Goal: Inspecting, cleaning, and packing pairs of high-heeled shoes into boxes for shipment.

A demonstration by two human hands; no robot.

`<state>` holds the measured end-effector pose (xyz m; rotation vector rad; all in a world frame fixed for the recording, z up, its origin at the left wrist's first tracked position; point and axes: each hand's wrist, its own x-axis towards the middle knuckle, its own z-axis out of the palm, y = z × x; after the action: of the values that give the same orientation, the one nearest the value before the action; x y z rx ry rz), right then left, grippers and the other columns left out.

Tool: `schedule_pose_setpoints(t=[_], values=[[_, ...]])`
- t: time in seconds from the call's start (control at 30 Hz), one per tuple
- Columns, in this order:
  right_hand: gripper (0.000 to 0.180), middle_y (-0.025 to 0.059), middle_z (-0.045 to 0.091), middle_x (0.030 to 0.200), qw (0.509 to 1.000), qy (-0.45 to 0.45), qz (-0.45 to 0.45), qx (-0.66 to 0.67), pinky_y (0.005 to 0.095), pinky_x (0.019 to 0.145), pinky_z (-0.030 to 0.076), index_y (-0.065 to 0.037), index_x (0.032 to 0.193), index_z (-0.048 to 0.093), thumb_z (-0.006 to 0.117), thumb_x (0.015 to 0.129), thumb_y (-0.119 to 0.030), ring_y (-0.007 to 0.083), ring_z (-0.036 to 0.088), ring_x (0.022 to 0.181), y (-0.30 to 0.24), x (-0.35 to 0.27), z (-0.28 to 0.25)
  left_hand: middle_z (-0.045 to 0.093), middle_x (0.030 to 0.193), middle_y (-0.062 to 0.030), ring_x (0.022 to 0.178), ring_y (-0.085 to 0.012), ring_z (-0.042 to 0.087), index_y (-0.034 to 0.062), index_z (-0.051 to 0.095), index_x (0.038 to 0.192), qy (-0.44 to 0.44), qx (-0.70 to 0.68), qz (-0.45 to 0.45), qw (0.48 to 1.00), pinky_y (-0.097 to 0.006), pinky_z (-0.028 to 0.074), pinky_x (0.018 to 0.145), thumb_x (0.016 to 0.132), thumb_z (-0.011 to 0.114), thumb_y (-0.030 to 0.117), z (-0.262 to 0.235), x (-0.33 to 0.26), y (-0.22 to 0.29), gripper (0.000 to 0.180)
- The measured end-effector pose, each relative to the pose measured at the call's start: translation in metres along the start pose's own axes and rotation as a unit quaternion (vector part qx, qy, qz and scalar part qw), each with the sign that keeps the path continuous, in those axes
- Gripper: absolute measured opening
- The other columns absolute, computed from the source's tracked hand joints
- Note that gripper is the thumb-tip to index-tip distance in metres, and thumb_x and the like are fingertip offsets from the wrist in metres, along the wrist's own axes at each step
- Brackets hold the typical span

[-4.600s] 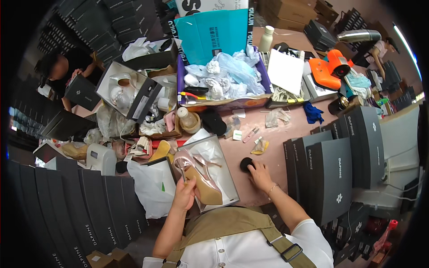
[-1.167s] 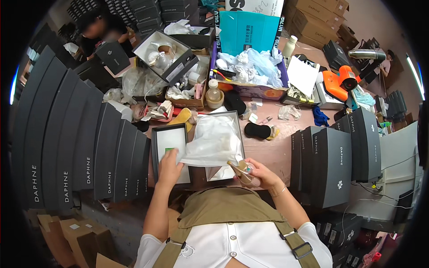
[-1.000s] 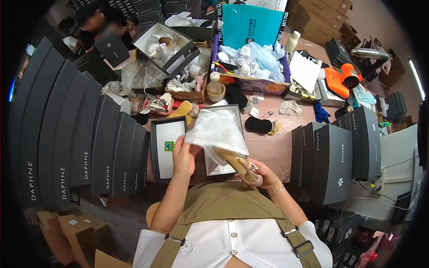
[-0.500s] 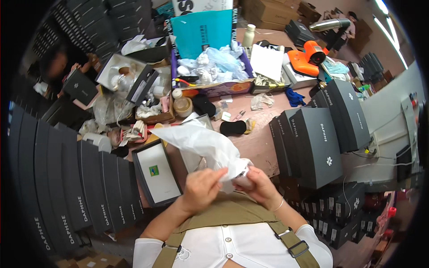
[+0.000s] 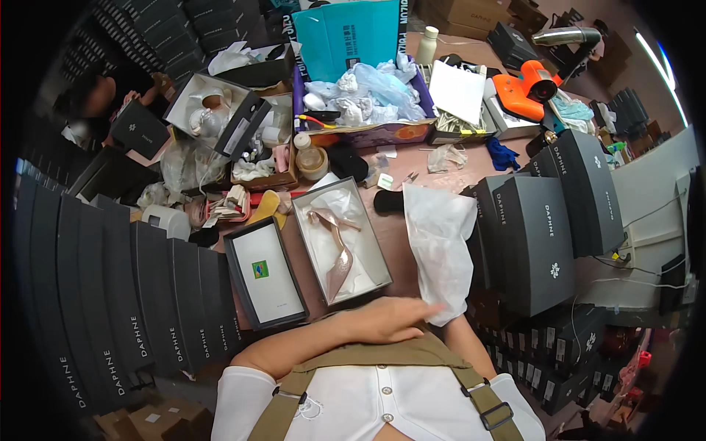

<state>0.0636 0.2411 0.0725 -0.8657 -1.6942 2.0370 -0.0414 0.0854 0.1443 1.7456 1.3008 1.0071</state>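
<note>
A thin white sheet or bag (image 5: 440,250) stands upright in front of me, right of the shoe box (image 5: 380,253). My right hand (image 5: 459,325) is at its lower end; the sheet hides the fingers. My left hand (image 5: 393,317) reaches across to the right, fingers stretched out and slightly smeared at the tips, by the sheet's lower edge. In the open shoe box lies one pinkish metallic high-heeled shoe (image 5: 341,263) on white tissue paper (image 5: 362,279). Beside it, on the left, is the dark-rimmed box lid (image 5: 273,294), its white inside up.
Stacked dark shoe boxes (image 5: 523,235) flank the worktable on the right, and more boxes (image 5: 151,294) on the left. Behind stand a purple carton (image 5: 368,135) of crumpled plastic, a glue jar (image 5: 312,159) and an orange blower (image 5: 523,92). Another person (image 5: 103,99) works at the far left.
My hands have moved the white sheet right and upright, uncovering the shoe in the box. My left hand has left its pinch and crossed rightward with straighter fingers.
</note>
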Motion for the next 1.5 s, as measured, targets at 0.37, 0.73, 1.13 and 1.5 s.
schedule_pose_setpoints(t=[0.37, 0.73, 1.13, 1.5], values=[[0.049, 0.0179, 0.048, 0.132, 0.704, -0.294, -0.123, -0.635, 0.0393, 0.102, 0.035, -0.006, 0.133, 0.045, 0.054, 0.089, -0.028, 0.031, 0.047, 0.119, 0.077, -0.023, -0.112, 0.057, 0.12, -0.0187, 0.106, -0.0287, 0.059, 0.0, 0.033, 0.14, 0.455, -0.079, -0.386, 0.799, -0.036, 0.048, 0.09, 0.076, 0.073, 0.014, 0.012, -0.089, -0.151, 0.077], [0.035, 0.0095, 0.063, 0.101, 0.952, -0.265, 0.049, -0.145, 0.0277, 0.067, 0.053, 0.002, 0.123, 0.053, 0.048, 0.098, -0.022, 0.0142, 0.062, 0.083, -0.066, 0.071, 0.031, 0.054, 0.126, -0.0082, 0.115, -0.0193, 0.054, 0.0055, 0.035, 0.141, 0.467, -0.523, -0.127, 0.702, -0.036, 0.042, 0.101, 0.071, 0.069, 0.001, -0.021, -0.141, -0.053, 0.078], [0.049, 0.0071, 0.062, 0.112, 0.85, -0.456, 0.237, 0.11, 0.0298, 0.082, 0.051, -0.004, 0.124, 0.052, 0.056, 0.093, -0.041, 0.0139, 0.061, 0.095, -0.036, 0.108, 0.052, 0.064, 0.106, -0.0105, 0.101, -0.022, 0.06, 0.0043, 0.055, 0.127, 0.129, -0.191, -0.226, 0.947, -0.035, 0.046, 0.093, 0.069, 0.071, 0.01, -0.059, -0.115, -0.026, 0.06], [0.075, 0.0084, 0.059, 0.123, 0.751, -0.632, 0.175, -0.074, 0.0292, 0.096, 0.042, -0.001, 0.135, 0.045, 0.078, 0.075, -0.032, 0.0154, 0.055, 0.108, -0.051, 0.107, -0.013, 0.056, 0.1, -0.0085, 0.102, -0.027, 0.052, 0.0181, 0.056, 0.127, -0.087, 0.233, -0.091, 0.964, -0.046, 0.028, 0.106, 0.064, 0.064, 0.004, -0.114, -0.045, -0.034, 0.065]])
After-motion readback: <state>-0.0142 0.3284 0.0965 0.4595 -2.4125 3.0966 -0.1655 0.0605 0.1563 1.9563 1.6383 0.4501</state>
